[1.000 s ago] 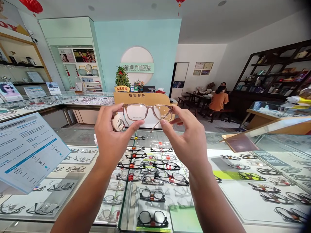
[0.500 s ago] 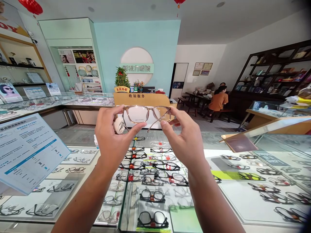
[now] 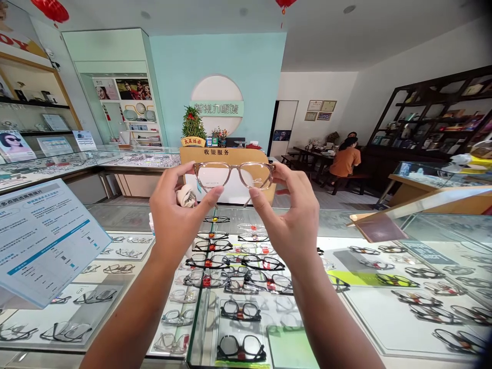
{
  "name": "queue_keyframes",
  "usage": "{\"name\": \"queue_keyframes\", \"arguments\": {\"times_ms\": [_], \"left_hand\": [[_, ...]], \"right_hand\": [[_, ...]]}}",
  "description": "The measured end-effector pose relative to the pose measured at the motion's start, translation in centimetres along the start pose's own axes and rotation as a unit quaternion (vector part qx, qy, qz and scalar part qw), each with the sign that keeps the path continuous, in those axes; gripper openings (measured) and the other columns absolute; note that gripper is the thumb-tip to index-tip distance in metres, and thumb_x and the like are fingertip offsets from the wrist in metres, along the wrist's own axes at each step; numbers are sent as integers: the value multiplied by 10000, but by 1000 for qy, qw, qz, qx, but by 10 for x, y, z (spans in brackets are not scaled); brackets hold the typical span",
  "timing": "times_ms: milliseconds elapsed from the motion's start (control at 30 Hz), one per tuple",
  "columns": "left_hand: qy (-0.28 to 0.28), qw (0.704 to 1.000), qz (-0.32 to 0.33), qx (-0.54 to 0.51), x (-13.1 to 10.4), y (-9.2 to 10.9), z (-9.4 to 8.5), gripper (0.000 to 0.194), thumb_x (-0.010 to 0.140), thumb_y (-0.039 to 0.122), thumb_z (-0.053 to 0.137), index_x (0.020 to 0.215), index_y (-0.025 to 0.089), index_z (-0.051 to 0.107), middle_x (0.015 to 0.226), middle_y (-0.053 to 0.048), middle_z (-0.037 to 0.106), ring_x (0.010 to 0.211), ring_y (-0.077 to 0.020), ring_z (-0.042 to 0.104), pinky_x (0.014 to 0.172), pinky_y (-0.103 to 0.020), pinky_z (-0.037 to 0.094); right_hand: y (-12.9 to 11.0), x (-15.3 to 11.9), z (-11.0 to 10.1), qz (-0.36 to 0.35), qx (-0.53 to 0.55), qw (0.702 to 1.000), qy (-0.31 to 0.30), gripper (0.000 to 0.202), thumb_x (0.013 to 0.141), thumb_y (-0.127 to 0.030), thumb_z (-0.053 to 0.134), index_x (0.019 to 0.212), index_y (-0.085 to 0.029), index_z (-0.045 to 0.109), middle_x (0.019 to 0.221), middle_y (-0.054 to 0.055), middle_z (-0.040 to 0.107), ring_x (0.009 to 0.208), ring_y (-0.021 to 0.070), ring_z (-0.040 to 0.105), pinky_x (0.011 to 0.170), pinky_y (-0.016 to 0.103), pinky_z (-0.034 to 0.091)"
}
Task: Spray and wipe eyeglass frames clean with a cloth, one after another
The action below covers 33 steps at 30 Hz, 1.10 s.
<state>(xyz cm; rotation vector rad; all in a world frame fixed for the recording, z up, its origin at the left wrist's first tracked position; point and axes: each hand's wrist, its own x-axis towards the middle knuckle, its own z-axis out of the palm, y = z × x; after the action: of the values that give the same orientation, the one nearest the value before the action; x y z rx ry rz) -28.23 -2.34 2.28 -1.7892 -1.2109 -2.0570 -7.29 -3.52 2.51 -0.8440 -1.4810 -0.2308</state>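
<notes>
A pair of eyeglasses [image 3: 235, 166] with a clear brownish frame is held up level above the glass counter, its lenses facing me. My left hand [image 3: 175, 210] pinches the frame's left end between thumb and fingers. Tucked in that same palm is a crumpled whitish cloth [image 3: 186, 196]. At the right end, my right hand [image 3: 290, 212] grips the frame with thumb below and fingers behind. The temple arms run down behind the lenses, partly hidden by my thumbs. Small print shows on the lenses.
Below my hands, a glass display case [image 3: 203, 307] holds rows of eyeglasses [image 3: 241, 310]. A printed sign [image 3: 49, 241] leans at the left, and a tilted mirror [image 3: 378, 225] stands at the right. Farther back are a wooden cashier desk [image 3: 246, 154] and a seated person [image 3: 346, 160] in orange.
The eyeglasses have turned from slightly angled to squarely level, and rose a little. My right hand shifted its hold on the right end; the temple arm no longer crosses the right lens.
</notes>
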Motion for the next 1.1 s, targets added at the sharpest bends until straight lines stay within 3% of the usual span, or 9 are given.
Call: {"name": "queue_keyframes", "arguments": {"times_ms": [467, 700, 833, 1100], "left_hand": [[-13, 999, -26, -45, 1, 1, 4, 600, 816, 562, 941, 1279, 245, 727, 1259, -70, 786, 1168, -277, 755, 1017, -424, 612], [-37, 995, -68, -55, 0, -1, 5, 670, 811, 554, 951, 1367, 262, 718, 1338, -103, 793, 1261, -310, 754, 1091, -475, 603], [-56, 993, -83, -64, 1, -3, 6, 695, 813, 544, 957, 1403, 273, 709, 1359, -117, 798, 1292, -336, 749, 1057, -494, 623], [3, 999, -8, -42, -1, -7, 11, 678, 789, 401, 996, 1372, 269, 677, 1410, -99, 763, 1380, -329, 709, 1114, -484, 610]], "right_hand": [[-3, 0, 0, -48, 4, 998, 35, 492, 948, -413, 855, 1385, -272, 679, 1167, 81, 724, 1098, 283, 713, 876, 455, 632], [-1, 0, 1, -65, -7, 997, 42, 519, 941, -396, 867, 1403, -279, 663, 1186, 82, 720, 1106, 288, 713, 881, 462, 636], [0, 0, 1, -73, -18, 996, 45, 534, 940, -393, 861, 1420, -288, 654, 1208, 83, 717, 1115, 291, 706, 894, 475, 640], [1, -1, 1, -57, 8, 998, 22, 518, 969, -324, 794, 1456, -259, 632, 1316, 123, 729, 1236, 314, 720, 904, 471, 657]]}}
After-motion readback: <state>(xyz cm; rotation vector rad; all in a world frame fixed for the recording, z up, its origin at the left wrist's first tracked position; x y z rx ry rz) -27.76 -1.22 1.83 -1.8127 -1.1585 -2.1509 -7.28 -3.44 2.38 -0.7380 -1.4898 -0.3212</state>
